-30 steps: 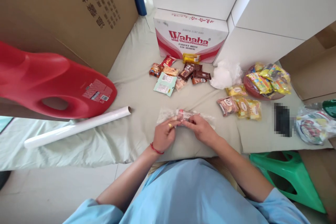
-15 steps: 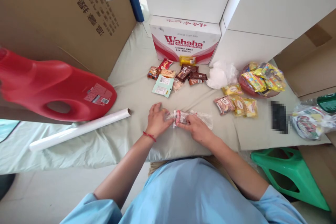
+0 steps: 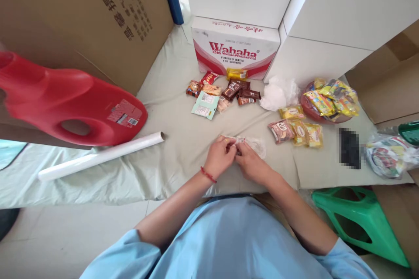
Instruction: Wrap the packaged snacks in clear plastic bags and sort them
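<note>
Close together above the cloth near its front edge, my left hand (image 3: 221, 155) and my right hand (image 3: 251, 163) pinch a crinkled clear plastic bag (image 3: 258, 144). Their fingertips almost meet at its middle. Part of the bag spreads out flat to the right, beyond my right hand. Red and dark print shows at the pinched part, but my fingers cover most of it. Beyond my hands lie several wrapped snacks, among them a pale green packet (image 3: 205, 105) and a brown cocoa packet (image 3: 231, 90).
On the left, a red jug (image 3: 98, 109) lies beside a white roll (image 3: 104, 155). A Wahaba-style printed carton (image 3: 235, 50) stands at the back. To the right are yellow snack packets (image 3: 314, 135), a red bowl (image 3: 309, 109) of snacks, and a green stool (image 3: 363, 222) below.
My left hand has moved right, from lying spread at the bag's left end to pinching it beside my right hand. My right hand's fingers have drawn in from pointing across the bag.
</note>
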Demonstrator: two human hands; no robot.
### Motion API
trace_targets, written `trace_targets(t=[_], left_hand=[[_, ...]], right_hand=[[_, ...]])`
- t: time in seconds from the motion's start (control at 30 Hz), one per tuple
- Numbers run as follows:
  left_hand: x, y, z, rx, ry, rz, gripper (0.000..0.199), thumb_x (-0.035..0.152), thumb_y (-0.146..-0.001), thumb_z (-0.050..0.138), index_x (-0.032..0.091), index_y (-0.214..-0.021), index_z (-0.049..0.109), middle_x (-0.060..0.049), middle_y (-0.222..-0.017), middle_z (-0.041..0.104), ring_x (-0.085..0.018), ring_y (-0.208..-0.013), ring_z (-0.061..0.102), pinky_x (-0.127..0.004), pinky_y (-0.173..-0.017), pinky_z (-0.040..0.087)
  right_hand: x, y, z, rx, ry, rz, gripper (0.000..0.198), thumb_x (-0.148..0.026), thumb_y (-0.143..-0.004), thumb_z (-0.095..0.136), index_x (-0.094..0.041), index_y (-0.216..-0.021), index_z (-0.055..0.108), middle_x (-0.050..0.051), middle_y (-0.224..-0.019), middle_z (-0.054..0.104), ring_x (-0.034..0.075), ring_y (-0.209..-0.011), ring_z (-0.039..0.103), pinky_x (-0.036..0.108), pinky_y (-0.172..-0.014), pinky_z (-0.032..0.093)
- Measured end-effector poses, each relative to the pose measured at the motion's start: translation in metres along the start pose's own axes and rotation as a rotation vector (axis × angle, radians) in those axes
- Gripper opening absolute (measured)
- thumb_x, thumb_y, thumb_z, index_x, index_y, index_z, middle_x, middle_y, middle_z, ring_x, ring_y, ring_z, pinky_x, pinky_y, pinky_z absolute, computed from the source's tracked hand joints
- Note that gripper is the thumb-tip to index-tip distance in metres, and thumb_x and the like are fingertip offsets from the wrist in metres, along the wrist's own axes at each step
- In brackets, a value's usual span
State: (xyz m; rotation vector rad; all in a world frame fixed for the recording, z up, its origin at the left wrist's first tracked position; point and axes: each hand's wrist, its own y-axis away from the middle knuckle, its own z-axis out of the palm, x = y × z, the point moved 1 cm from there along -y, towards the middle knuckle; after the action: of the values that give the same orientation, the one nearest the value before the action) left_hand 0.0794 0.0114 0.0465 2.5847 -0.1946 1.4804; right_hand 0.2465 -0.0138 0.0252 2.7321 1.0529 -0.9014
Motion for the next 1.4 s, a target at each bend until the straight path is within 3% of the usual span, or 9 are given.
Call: trace_targets(t=[0.13, 0.3, 0.43, 0.53, 0.63, 0.93, 1.03, 1.2, 1.4], left_hand=[[-0.003, 0.013, 0.022, -0.005, -0.317, 0.274, 0.037, 0.015, -0.086, 0.05, 0.011, -0.118, 0.069, -0.016, -0.117, 0.065, -0.028, -0.113, 0.06, -0.046, -0.104, 0.051], [-0.021, 0.034, 0.048, 0.009, -0.732, 0.345, 0.062, 0.012, -0.09, 0.048, 0.004, -0.152, 0.043, -0.024, -0.147, 0.053, -0.033, -0.131, 0.052, -0.05, -0.109, 0.046], [-0.027, 0.037, 0.055, 0.007, -0.83, 0.353, 0.059, 0.014, -0.096, 0.042, 0.004, -0.154, 0.039, -0.023, -0.15, 0.053, -0.031, -0.132, 0.054, -0.045, -0.109, 0.045], [-0.028, 0.036, 0.051, -0.004, -0.833, 0.367, 0.058, 0.014, -0.098, 0.04, 0.005, -0.155, 0.04, -0.022, -0.151, 0.054, -0.03, -0.133, 0.055, -0.044, -0.11, 0.045], [-0.026, 0.035, 0.049, -0.024, -0.849, 0.397, 0.055, 0.013, -0.099, 0.037, 0.004, -0.153, 0.042, -0.022, -0.151, 0.054, -0.029, -0.137, 0.053, -0.046, -0.113, 0.043], [-0.023, 0.064, 0.048, -0.127, -0.766, 0.423, 0.045, 0.013, -0.095, 0.045, 0.001, -0.135, 0.061, -0.024, -0.144, 0.06, -0.036, -0.147, 0.044, -0.056, -0.123, 0.033], [-0.036, 0.091, 0.031, -0.25, -0.61, 0.439, 0.049, 0.02, -0.093, 0.052, 0.01, -0.14, 0.06, -0.019, -0.149, 0.058, -0.036, -0.149, 0.04, -0.062, -0.125, 0.027], [-0.058, 0.11, -0.003, -0.157, -0.476, 0.349, 0.04, 0.012, -0.095, 0.045, 0.02, -0.125, 0.069, -0.01, -0.138, 0.067, -0.031, -0.148, 0.041, -0.063, -0.122, 0.032], [-0.051, 0.093, -0.019, 0.033, -0.35, 0.361, 0.025, 0.016, -0.098, 0.048, 0.02, -0.103, 0.072, -0.01, -0.121, 0.074, -0.031, -0.137, 0.054, -0.059, -0.115, 0.044]], right_hand=[[0.007, 0.025, -0.022, 0.086, -0.23, -0.006, 0.036, -0.014, -0.097, 0.046, -0.025, -0.12, 0.07, 0.009, -0.129, 0.064, 0.024, -0.12, 0.058, 0.042, -0.103, 0.05], [0.032, 0.037, -0.025, 0.507, 0.075, 0.532, 0.04, -0.04, -0.097, 0.058, -0.017, -0.128, 0.065, 0.018, -0.125, 0.062, 0.032, -0.121, 0.054, 0.053, -0.106, 0.045], [0.039, 0.032, -0.019, 0.332, 0.074, 0.543, 0.024, -0.038, -0.091, 0.06, -0.017, -0.098, 0.069, 0.02, -0.129, 0.062, 0.033, -0.122, 0.054, 0.053, -0.108, 0.042], [0.035, 0.025, -0.034, 0.241, -0.162, 0.591, 0.02, -0.039, -0.094, 0.055, -0.02, -0.09, 0.062, 0.008, -0.092, 0.069, 0.023, -0.086, 0.063, 0.036, -0.08, 0.051], [0.027, 0.003, -0.053, 0.211, -0.273, 0.646, 0.025, -0.045, -0.093, 0.059, -0.022, -0.084, 0.056, -0.004, -0.064, 0.058, 0.016, -0.06, 0.054, 0.026, -0.059, 0.041], [-0.023, -0.102, -0.017, -0.193, 0.306, 0.597, 0.018, -0.016, -0.099, 0.048, -0.016, -0.106, 0.065, 0.011, -0.098, 0.072, 0.021, -0.082, 0.067, 0.03, -0.069, 0.043], [-0.035, -0.1, 0.001, -0.152, 0.43, 0.568, 0.019, -0.017, -0.102, 0.047, -0.016, -0.115, 0.062, 0.014, -0.11, 0.068, 0.024, -0.091, 0.066, 0.033, -0.074, 0.048], [-0.049, -0.081, 0.019, -0.051, 0.485, 0.433, 0.049, -0.049, -0.095, 0.067, -0.011, -0.125, 0.057, 0.018, -0.118, 0.061, 0.031, -0.109, 0.056, 0.041, -0.085, 0.051], [-0.048, -0.075, 0.021, -0.009, 0.497, 0.5, 0.026, -0.014, -0.101, 0.049, -0.012, -0.124, 0.059, 0.016, -0.114, 0.062, 0.027, -0.105, 0.056, 0.039, -0.087, 0.05]])
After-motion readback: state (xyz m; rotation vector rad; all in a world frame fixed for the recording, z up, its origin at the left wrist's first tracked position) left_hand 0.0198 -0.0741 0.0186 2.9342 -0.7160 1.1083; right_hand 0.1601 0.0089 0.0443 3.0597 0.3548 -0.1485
